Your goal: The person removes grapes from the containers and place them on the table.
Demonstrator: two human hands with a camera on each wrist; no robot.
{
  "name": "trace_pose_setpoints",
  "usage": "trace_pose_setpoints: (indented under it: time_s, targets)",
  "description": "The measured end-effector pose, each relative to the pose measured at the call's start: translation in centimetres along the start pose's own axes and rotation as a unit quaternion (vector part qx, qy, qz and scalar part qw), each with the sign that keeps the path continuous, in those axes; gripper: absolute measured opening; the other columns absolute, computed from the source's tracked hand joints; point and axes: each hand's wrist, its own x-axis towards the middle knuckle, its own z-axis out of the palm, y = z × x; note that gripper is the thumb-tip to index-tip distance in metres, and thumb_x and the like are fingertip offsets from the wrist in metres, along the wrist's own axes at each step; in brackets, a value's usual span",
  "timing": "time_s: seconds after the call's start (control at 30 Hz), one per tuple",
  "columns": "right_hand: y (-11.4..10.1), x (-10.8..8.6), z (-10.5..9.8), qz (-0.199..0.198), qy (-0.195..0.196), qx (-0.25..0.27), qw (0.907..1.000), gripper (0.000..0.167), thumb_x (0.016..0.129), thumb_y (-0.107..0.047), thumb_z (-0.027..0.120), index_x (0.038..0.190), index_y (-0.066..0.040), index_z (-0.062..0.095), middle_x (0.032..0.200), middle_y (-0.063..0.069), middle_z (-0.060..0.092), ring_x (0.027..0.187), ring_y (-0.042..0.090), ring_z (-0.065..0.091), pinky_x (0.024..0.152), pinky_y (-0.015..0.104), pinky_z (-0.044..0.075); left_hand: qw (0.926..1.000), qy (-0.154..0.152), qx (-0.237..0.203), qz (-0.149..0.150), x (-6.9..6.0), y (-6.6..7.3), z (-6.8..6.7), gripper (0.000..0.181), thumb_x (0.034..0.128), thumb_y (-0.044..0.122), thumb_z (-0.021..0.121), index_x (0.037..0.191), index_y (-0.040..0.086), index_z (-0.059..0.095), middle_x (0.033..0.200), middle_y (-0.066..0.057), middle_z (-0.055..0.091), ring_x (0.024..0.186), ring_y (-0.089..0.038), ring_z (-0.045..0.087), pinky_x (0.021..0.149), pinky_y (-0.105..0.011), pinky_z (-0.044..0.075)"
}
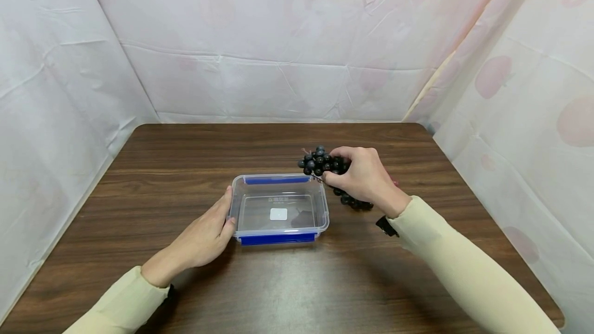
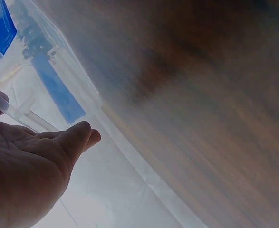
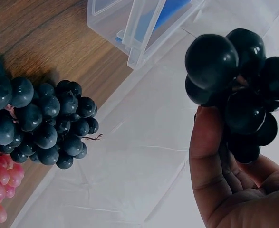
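My right hand (image 1: 359, 171) grips a bunch of black grapes (image 1: 317, 161) between thumb and fingers, held up just beyond the back right corner of a clear plastic food container (image 1: 278, 231). The container has blue clips on its long sides, no lid on top, and a small white label at its base. Along its left wall lie the straight fingers of my left hand (image 1: 206, 233), with the thumb against the front left corner. A second bunch of black grapes (image 3: 46, 123) rests on the table, partly hidden below my right hand in the head view.
Beside the second black bunch lies a bunch of pink grapes (image 3: 1, 183), nearly all hidden behind my right wrist in the head view. The dark wood table (image 1: 185, 153) has pale sheets (image 1: 278, 40) hanging along its back and sides.
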Motion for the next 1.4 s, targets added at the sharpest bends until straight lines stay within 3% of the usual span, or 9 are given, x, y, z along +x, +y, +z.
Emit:
trace_pose_setpoints:
  time_s: [0.7, 1.23, 1.4]
  targets:
    - [1.3, -0.7, -0.3, 0.001, 0.015, -0.004, 0.9999, 0.035, 0.083, -0.03, 0.08, 0.115, -0.016, 0.076, 0.071, -0.004, 0.069, 0.059, 0.014, 0.056, 0.059, 0.034, 0.05, 1.0, 0.004, 0.004, 0.004, 0.0, 0.0, 0.1, 0.071, 0.1062, 0.017, 0.044, 0.162, -0.005, 0.006, 0.169, -0.019, 0.013, 0.153, -0.031, 0.022, 0.12, -0.054, 0.028]
    - [2.3, -1.4, -0.3, 0.011, 0.006, -0.016, 0.9998, 0.041, 0.084, -0.032, 0.079, 0.12, -0.013, 0.075, 0.069, -0.003, 0.067, 0.053, 0.014, 0.048, 0.059, 0.034, 0.046, 1.0, 0.002, 0.0, 0.001, -0.1, 0.2, 0.1, 0.071, 0.1065, 0.018, 0.044, 0.162, -0.005, 0.006, 0.169, -0.018, 0.012, 0.153, -0.031, 0.022, 0.12, -0.054, 0.027]
    - [2.6, -1.7, -0.2, 0.011, 0.011, -0.017, 0.9997, 0.04, 0.084, -0.032, 0.079, 0.118, -0.013, 0.076, 0.071, -0.004, 0.067, 0.058, 0.015, 0.052, 0.061, 0.033, 0.048, 1.0, 0.002, -0.001, 0.002, -0.1, 0.2, 0.2, 0.071, 0.1064, 0.018, 0.044, 0.162, -0.005, 0.007, 0.169, -0.019, 0.013, 0.153, -0.031, 0.022, 0.12, -0.054, 0.027]
